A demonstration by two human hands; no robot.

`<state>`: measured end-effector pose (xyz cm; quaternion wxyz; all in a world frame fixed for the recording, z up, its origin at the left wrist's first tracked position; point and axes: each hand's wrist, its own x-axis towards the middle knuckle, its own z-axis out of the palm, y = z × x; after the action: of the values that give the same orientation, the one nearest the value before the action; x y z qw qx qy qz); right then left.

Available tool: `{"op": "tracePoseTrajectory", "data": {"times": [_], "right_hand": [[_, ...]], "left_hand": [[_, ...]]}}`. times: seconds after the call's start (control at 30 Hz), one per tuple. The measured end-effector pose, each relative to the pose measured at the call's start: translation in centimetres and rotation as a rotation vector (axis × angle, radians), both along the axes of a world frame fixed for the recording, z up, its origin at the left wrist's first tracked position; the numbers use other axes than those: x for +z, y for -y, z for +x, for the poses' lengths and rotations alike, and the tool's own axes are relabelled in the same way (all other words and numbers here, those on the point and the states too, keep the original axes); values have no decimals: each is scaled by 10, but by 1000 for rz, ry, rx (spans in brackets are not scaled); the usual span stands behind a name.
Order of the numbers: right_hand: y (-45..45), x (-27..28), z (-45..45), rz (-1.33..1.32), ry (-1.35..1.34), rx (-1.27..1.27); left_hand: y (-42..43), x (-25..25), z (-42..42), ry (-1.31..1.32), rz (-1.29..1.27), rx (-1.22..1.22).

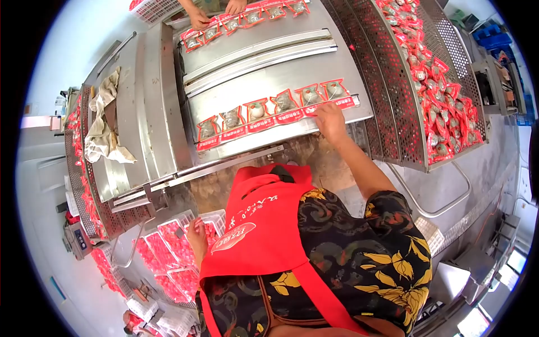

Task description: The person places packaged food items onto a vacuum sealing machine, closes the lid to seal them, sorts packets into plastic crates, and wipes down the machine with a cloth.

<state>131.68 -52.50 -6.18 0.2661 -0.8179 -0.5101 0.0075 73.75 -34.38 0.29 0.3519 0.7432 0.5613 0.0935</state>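
Observation:
A row of red-edged, clear-windowed packets (257, 110) lies along the near side of a steel machine bed (224, 92). Each packet holds a rounded, pale or greyish item, and their printed red edges face me. Toward the right end of this row, my right hand (330, 121) has its fingers bent and closed on the red edge of a packet (310, 95). Down at my left side, my left hand (197, 241) hangs beside white baskets (213, 216) of red packets. Its fingers are curled together; what they hold, if anything, is too small to make out.
Across the bed, another person's hands (199, 18) touch a second packet row (230, 25). A metal sealing bar (258, 62) divides the rows. Right, a perforated chute (387, 106) carries heaped packets (435, 101). A beige cloth (104, 121) lies left.

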Motion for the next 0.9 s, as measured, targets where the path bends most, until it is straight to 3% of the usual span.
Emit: {"op": "tracePoseTrajectory", "data": {"times": [0.1, 0.2, 0.3, 0.37, 0.4, 0.43, 0.47, 0.57, 0.6, 0.7, 0.77, 0.9], "right_hand": [[11, 33, 1, 182, 45, -77], [36, 23, 32, 36, 149, -252], [54, 7, 44, 9, 156, -195], [64, -3, 51, 37, 161, -168], [74, -14, 59, -260, 104, -256], [67, 16, 42, -318, 28, -380], [77, -9, 47, -117, 17, -378], [71, -10, 28, -19, 10, -346], [68, -3, 18, -2, -117, -329], [56, -28, -7, 1, -101, -336], [43, -27, -31, 50, -107, -332], [4, 9, -89, 101, -192, -333]], "left_hand": [[9, -3, -8, 14, -41, 69], [21, -2, -17, -5, -48, 133], [28, 8, -26, -142, 96, 73], [20, -4, -53, -131, 54, 163], [15, 10, -47, -148, 65, 182], [7, 8, -56, -284, 193, 212], [-5, 25, -51, -178, 136, 307], [-69, 31, -85, -283, 562, 337], [-95, 41, -91, -297, 606, 385], [-171, 74, -93, -266, 666, 431], [-225, 59, -115, -437, 855, 141], [-301, 26, -166, -541, 919, -8]]}}
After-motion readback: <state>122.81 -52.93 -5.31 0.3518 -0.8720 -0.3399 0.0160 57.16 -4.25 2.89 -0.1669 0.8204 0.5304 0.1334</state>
